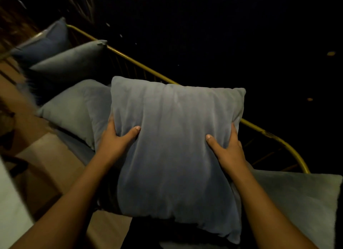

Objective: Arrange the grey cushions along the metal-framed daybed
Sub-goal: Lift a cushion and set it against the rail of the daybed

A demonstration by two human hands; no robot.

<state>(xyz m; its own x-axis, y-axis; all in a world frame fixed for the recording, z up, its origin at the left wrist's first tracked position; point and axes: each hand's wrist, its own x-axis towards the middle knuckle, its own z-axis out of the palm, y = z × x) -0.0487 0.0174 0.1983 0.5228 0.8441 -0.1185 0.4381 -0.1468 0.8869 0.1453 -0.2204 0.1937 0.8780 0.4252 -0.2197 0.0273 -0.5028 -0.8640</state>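
Cushion [174,146] looks soft and light to me, held up near the rail [141,65], my left hand [117,141] and right hand [230,148] each closed on a side edge, thumbs denting the front, which seems the best hold.

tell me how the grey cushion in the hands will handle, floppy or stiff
Likely soft, not stiff: the cushion dents and creases where the left hand and right hand press it. Probably light, since it is held up by its sides alone. Its plush cover seems unlikely to slip.
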